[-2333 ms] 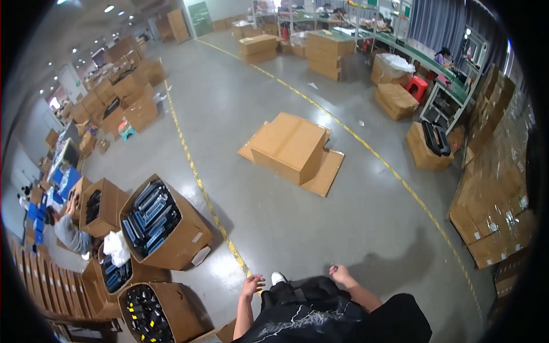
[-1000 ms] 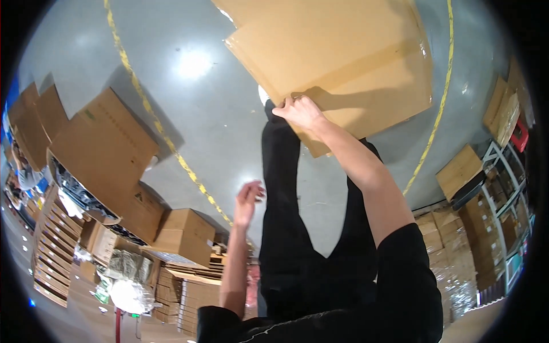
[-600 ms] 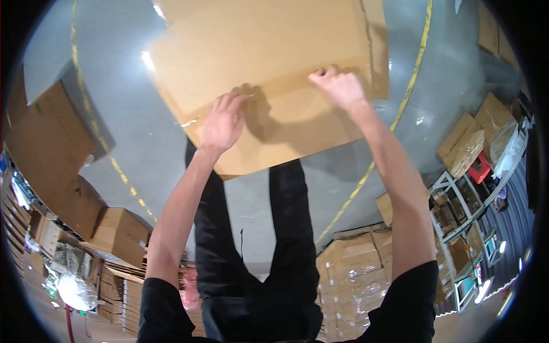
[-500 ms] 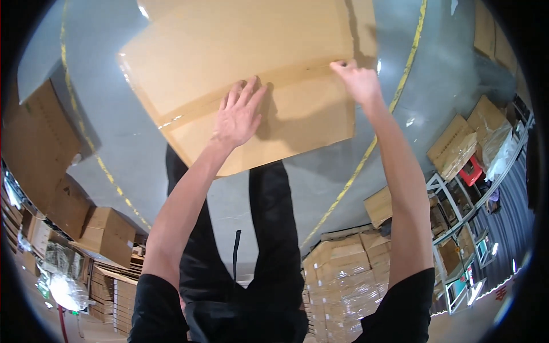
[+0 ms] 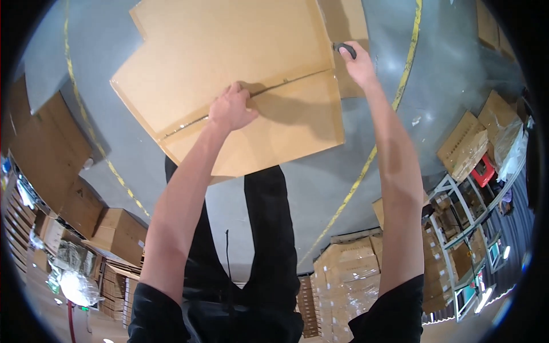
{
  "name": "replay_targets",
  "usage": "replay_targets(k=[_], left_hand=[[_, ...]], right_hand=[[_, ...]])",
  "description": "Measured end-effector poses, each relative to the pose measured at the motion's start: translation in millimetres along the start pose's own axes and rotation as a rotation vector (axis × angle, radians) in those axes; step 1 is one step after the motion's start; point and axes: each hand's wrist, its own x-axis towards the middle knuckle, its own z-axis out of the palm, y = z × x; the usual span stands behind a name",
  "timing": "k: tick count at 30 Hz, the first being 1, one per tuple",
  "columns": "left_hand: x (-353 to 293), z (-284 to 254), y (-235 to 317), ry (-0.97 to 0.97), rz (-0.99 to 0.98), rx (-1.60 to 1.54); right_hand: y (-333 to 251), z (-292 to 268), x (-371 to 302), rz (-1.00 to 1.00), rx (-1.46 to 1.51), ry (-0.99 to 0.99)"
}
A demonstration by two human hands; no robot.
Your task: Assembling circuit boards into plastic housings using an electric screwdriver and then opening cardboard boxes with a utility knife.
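A large, flattened brown cardboard box [image 5: 229, 51] spreads out in front of my legs. A dark, open seam runs across it, from its left edge to its right edge. My left hand [image 5: 230, 107] rests over this seam with its fingers bent and its thumb apart, pressing on the board. My right hand [image 5: 360, 67] is closed round a dark-handled utility knife [image 5: 346, 50]. The knife's front end is at the right edge of the box, just above the end of the seam; its blade cannot be made out.
Yellow floor lines [image 5: 409, 54] run on both sides. Cardboard boxes [image 5: 118, 233] and boards stand at the left. Wrapped boxes [image 5: 349, 268] are stacked at the lower right, near a metal frame [image 5: 457, 228] and a red plastic stool [image 5: 484, 170].
The seam, a taped strip before, now shows as a dark gap. My right hand has moved slightly up, and the knife now shows. My left fingers have bent from flat.
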Motion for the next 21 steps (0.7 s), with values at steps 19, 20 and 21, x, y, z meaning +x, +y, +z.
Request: replay_targets(k=[19, 20, 21], left_hand=[[-1.9, -1.0, -14.6, -0.195, -0.003, -0.17], [-4.6, 1.2, -17.9, -0.134, 0.018, -0.223], [-6.6, 0.1, -18.3, -0.075, 0.04, -0.277]], right_hand=[[-28.3, -15.9, -17.0, 0.155, 0.269, -0.296], [-28.3, -12.8, -16.0, 0.148, 0.312, -0.285], [-27.9, -9.4, -16.5, 0.141, 0.354, -0.273]])
